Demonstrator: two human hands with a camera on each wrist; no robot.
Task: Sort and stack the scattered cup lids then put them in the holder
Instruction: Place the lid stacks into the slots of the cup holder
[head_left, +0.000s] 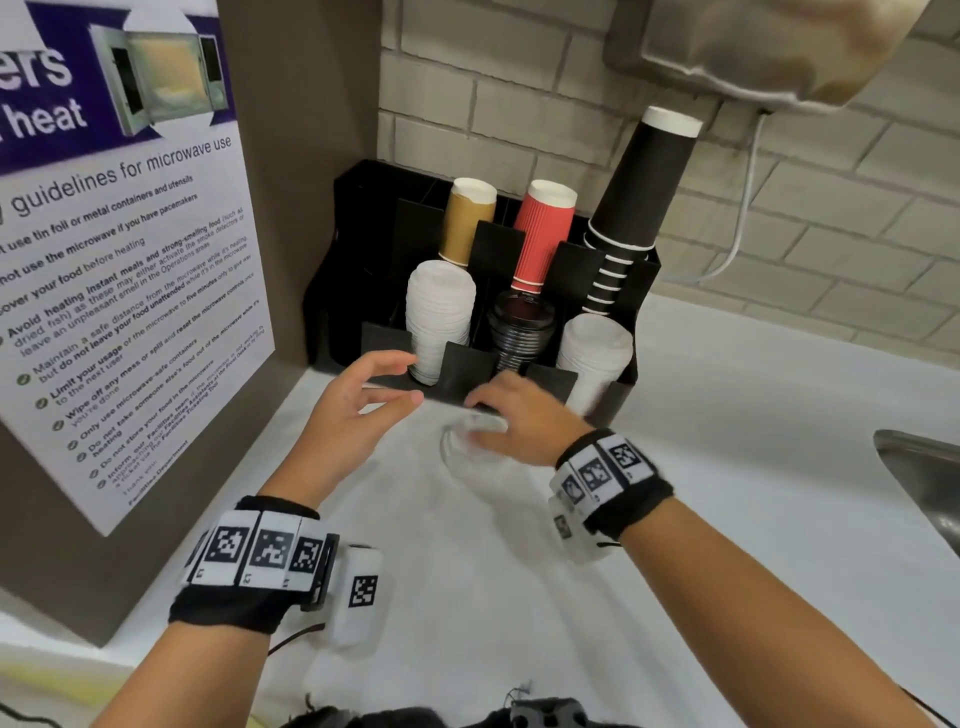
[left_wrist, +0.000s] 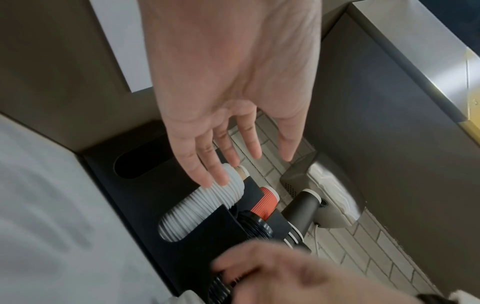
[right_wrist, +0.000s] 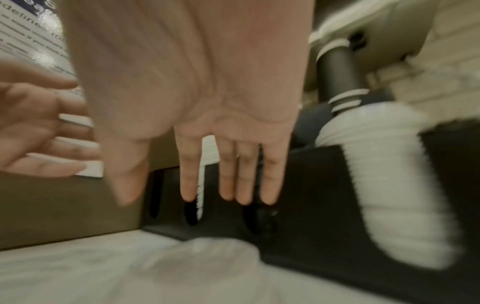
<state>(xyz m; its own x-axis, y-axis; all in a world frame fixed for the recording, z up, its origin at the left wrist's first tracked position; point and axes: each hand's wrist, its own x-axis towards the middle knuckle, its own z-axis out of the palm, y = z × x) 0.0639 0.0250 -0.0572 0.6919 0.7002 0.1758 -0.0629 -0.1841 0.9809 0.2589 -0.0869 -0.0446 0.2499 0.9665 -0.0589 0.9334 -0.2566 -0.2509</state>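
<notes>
Two hands: both over the white counter, just before the black holder.
Left hand: fingers spread, holding nothing.
Right hand: fingers straight, reaching down.
Clear lid: blurred, on the counter under the right fingertips; contact unclear.
Holder: two white lid stacks, one black.

Holder blocks ahead; counter rightward open.

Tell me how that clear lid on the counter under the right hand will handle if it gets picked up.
The clear lid looks thin and see-through, so probably very light and a bit flexible; a hard pinch may dent it. It lies flat on the smooth white counter, so it may slide rather than lift. The right hand is open over it; edge contact is blurred.
</notes>
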